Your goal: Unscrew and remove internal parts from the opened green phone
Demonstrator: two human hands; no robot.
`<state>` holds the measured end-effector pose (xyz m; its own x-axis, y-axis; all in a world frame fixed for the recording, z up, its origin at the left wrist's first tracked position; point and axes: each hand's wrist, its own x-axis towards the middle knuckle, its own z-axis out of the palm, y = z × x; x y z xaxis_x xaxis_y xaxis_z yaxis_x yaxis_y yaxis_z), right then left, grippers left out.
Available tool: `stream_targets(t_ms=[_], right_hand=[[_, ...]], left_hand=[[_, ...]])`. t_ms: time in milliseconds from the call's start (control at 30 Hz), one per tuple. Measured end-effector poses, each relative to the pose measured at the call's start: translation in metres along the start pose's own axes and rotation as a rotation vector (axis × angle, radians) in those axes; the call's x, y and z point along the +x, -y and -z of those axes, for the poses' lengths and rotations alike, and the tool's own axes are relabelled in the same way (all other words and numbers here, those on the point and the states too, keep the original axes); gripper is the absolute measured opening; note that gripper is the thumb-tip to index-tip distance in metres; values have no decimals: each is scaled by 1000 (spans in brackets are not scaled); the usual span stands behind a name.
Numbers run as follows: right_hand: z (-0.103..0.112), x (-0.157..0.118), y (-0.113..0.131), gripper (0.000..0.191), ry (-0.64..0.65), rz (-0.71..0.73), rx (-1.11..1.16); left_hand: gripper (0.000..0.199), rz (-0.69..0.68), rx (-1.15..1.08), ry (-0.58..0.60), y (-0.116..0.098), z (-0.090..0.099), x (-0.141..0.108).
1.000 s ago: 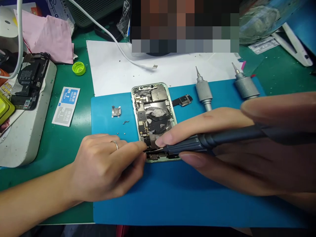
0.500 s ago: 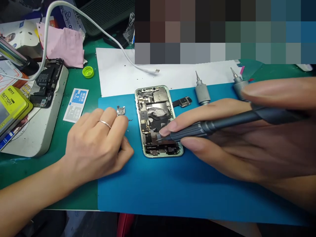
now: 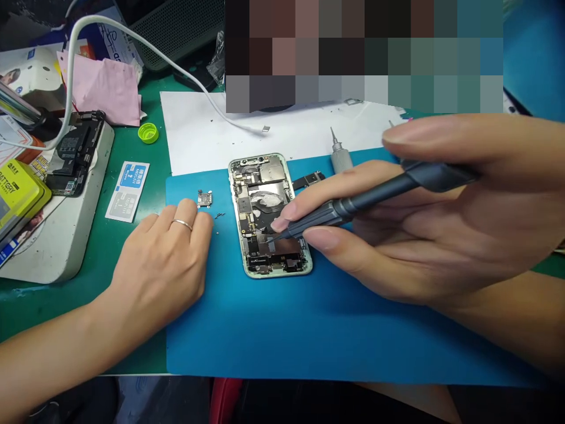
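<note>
An opened phone (image 3: 270, 215) with a pale green frame lies on the blue mat (image 3: 282, 330), its inner parts exposed. My right hand (image 3: 424, 224) grips a dark precision screwdriver (image 3: 371, 197) between thumb and fingers. The screwdriver's thin tip points down at the lower part of the phone; whether it touches is unclear. To the left of the phone, my left hand (image 3: 165, 256), with a ring on one finger, rests as a closed fist. Its palm side is hidden. Beyond its knuckles lie a small metal part (image 3: 205, 199) and tiny dark screws (image 3: 219, 215).
A small module (image 3: 309, 179) sits right of the phone, near a grey needle-tipped tool (image 3: 341, 154). Behind are white paper (image 3: 194, 132) and a white cable (image 3: 176, 56). At left stand a white device (image 3: 83, 235), a yellow battery box (image 3: 22, 188), a printed card (image 3: 128, 191) and a green cap (image 3: 148, 133).
The whole view has shifted, so things sit further left. My right hand has tilted the screwdriver more steeply, its tip slightly higher on the phone. My left fist has turned, hiding its thumb.
</note>
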<state>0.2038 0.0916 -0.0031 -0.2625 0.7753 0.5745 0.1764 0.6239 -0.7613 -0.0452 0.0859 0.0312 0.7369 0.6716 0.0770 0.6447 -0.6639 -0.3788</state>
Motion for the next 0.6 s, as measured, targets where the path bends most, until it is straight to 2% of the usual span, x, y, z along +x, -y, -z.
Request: stream_targets(t_ms=[200,467,600], right_hand=[[-3,7,9,71,-26,21,116],[-5,8,10,68,1,59,41],[-7,8,11,70,-27,80,29]], left_hand=[[13,-25,-3,10,-1,1,0],[24,-26,56,-25,1,-1,2],[19,-28,-30,-119,-4,-5,0]])
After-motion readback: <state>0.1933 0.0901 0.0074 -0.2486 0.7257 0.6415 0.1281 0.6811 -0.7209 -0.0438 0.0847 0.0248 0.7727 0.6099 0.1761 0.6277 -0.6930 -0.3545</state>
